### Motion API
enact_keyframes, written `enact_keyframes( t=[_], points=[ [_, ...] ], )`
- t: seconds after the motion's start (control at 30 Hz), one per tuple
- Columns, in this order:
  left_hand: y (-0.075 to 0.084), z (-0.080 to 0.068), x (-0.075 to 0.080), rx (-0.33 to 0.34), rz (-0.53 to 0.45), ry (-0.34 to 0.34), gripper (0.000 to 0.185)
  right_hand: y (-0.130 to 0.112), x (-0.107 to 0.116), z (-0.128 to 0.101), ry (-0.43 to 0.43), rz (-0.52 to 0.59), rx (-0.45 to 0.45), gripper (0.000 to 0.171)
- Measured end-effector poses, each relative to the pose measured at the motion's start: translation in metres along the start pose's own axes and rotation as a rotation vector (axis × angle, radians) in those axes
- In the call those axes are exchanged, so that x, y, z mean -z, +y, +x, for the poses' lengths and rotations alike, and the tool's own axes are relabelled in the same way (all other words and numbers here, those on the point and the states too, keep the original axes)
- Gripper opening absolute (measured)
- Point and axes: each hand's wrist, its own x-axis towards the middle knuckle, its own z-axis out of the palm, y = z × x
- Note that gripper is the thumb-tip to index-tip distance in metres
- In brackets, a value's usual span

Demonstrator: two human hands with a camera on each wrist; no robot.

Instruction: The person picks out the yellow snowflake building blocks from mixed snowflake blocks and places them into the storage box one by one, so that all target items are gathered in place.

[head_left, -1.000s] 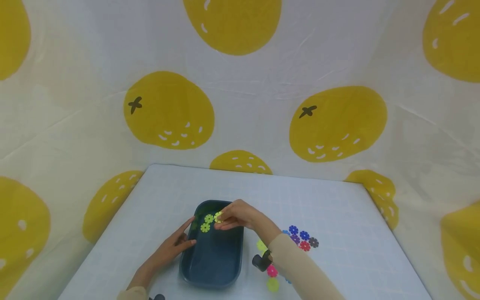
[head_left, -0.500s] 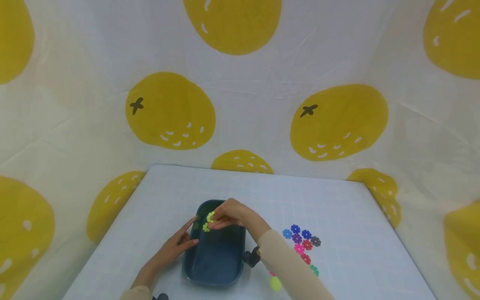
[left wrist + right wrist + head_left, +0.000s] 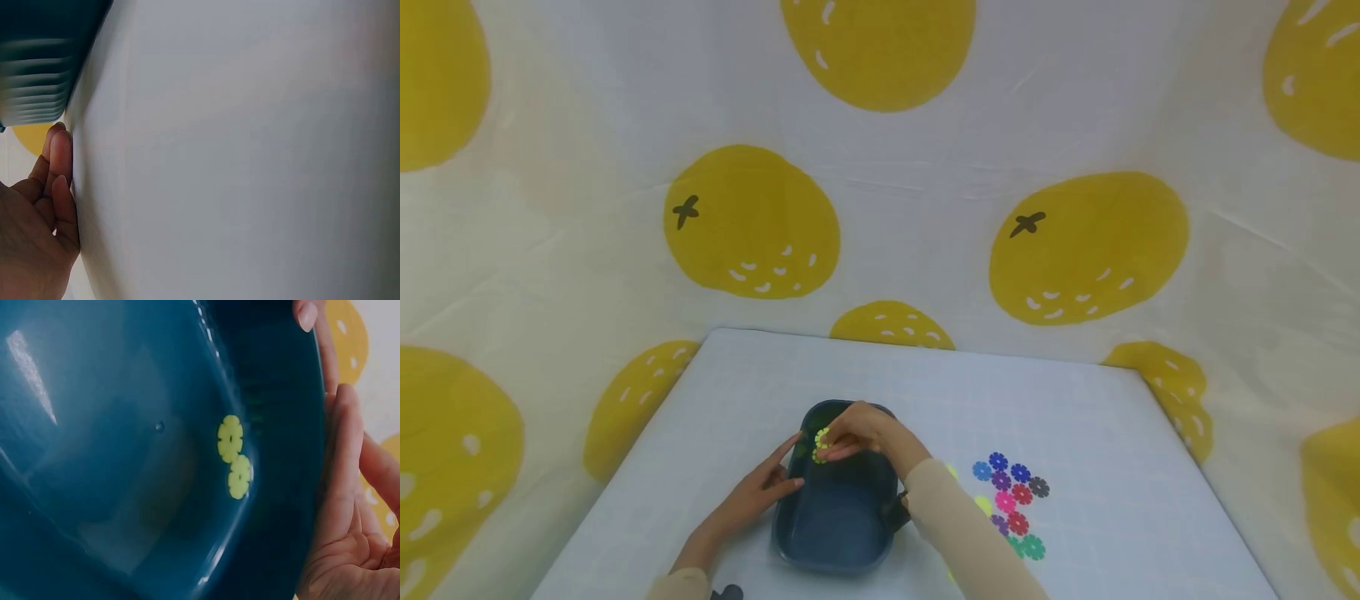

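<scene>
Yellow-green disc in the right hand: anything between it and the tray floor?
Nothing visible. The right hand pinches the disc over the tray, whose floor is bare apart from two discs by the far wall.

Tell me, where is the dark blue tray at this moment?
In the head view the dark blue tray sits on the white table, near its front edge, between both hands, with the coloured flower discs to its right.

No readable text, label, brand, number or sign shows anywhere, neither on the dark blue plastic tray point(image 3: 838, 542) nor on the lemon-printed cloth backdrop point(image 3: 880, 167).
</scene>
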Motion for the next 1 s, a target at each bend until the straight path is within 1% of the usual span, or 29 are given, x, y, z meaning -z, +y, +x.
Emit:
enact_keyframes(
  t=[0.2, 0.33, 0.43, 0.57, 0.7, 0.8, 0.9, 1.0],
  points=[
    [-0.004, 0.001, -0.001, -0.029, -0.009, -0.011, 0.071, 0.005, -0.002, 0.007, -0.021, 0.028, -0.012, 0.012],
    [-0.006, 0.002, -0.002, -0.048, -0.025, -0.012, 0.071, 0.01, -0.003, 0.012, -0.017, 0.04, -0.029, 0.012],
    [-0.004, 0.002, -0.002, -0.05, -0.02, -0.011, 0.071, 0.015, -0.002, 0.015, -0.007, 0.044, -0.047, 0.012],
    [0.005, -0.002, -0.001, -0.051, -0.011, -0.011, 0.072, 0.019, -0.001, 0.018, 0.008, 0.044, -0.057, 0.012],
    [0.023, -0.01, 0.006, -0.07, -0.034, -0.037, 0.072, 0.022, -0.001, 0.02, 0.009, 0.012, -0.079, 0.013],
    [0.034, -0.016, 0.01, -0.079, -0.031, -0.05, 0.072, 0.024, -0.001, 0.022, 0.021, -0.02, -0.095, 0.013],
    [0.039, -0.018, 0.012, -0.07, -0.017, -0.046, 0.071, 0.025, -0.001, 0.025, 0.028, -0.04, -0.107, 0.013],
    [0.042, -0.02, 0.013, -0.055, -0.016, -0.036, 0.071, 0.026, -0.002, 0.026, 0.012, -0.045, -0.123, 0.012]
  ],
)
